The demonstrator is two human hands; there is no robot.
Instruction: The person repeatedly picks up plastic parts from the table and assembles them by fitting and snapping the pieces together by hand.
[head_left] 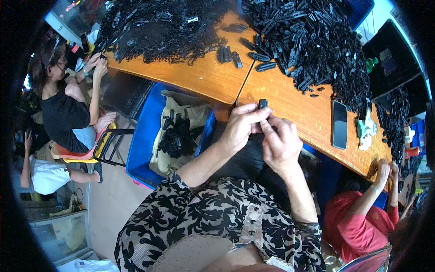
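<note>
Together, both hands pinch a small black clip (263, 104) at the bench (213, 77) edge: left hand (242, 127) grips it, right hand (281, 143) presses beside, near black clip piles (317, 41).

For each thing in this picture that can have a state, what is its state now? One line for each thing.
Left hand: closed on the small black plastic clip, fingertips pinching.
Right hand: fingers at the same clip, from below.
Small black plastic clip: held up over the table edge.
Phone: flat on the wooden table, screen dark.
Blue bin: open, lined with a sack, partly filled with black pieces.
Black clip piles: loose on the table.
</note>
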